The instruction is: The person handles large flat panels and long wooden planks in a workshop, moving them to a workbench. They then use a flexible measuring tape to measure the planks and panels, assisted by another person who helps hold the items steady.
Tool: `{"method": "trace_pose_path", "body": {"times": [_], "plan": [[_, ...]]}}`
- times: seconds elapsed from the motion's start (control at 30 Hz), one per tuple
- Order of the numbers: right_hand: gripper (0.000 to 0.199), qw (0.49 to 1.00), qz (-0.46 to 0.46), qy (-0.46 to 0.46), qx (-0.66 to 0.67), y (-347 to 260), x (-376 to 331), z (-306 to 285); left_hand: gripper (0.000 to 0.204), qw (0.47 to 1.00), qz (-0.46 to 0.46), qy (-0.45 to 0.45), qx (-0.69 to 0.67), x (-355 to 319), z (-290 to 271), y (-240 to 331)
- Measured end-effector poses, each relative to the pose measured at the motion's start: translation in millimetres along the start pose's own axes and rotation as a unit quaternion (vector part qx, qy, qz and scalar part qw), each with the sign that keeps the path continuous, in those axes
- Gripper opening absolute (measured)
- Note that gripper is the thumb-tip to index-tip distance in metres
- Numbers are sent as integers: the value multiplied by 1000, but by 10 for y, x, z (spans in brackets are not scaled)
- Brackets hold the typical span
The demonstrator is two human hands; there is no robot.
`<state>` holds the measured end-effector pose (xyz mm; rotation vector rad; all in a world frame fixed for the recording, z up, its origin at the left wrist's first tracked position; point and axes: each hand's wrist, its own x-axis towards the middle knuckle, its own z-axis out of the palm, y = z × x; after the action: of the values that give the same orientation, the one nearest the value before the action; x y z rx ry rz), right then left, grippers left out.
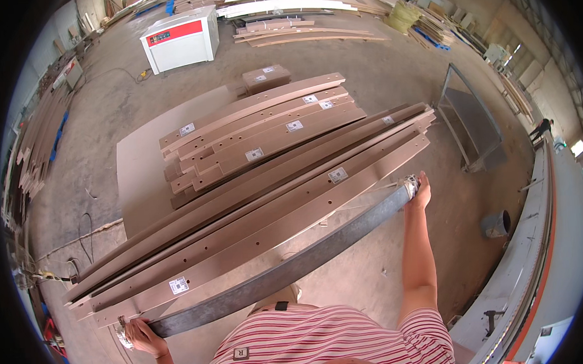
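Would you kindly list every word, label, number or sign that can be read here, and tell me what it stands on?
Patch on the striped shirt: one bold character, not copied out here.
White labels on the brown boards: too small to read.
Red panel of the white machine: markings too small to read.
Long dark grey bar: no print visible.

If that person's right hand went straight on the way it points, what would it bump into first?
Probably the right end of the nearest brown board, just beyond the right hand holding the grey bar. One view leaves height unclear, so it might pass over instead.
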<state>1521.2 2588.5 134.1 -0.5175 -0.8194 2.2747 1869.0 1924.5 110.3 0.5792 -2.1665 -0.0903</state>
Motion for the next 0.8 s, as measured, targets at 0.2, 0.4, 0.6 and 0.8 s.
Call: {"method": "trace_pose_path", "body": {"times": [0.2,0.4,0.6,0.8], "plan": [[35,985,-116,38,-122,-175,-168,-178,31,1000,18,11,12,-418,-331,69],[35,956,-162,16,-245,-103,-600,-63,26,998,44,-7,-49,-294,-426,-106],[32,942,-159,11,-294,-84,-469,-106,24,996,38,-30,-70,-319,-304,-143],[30,935,-166,7,-314,48,-254,-76,25,998,29,-11,-50,-559,-228,-109]]}}
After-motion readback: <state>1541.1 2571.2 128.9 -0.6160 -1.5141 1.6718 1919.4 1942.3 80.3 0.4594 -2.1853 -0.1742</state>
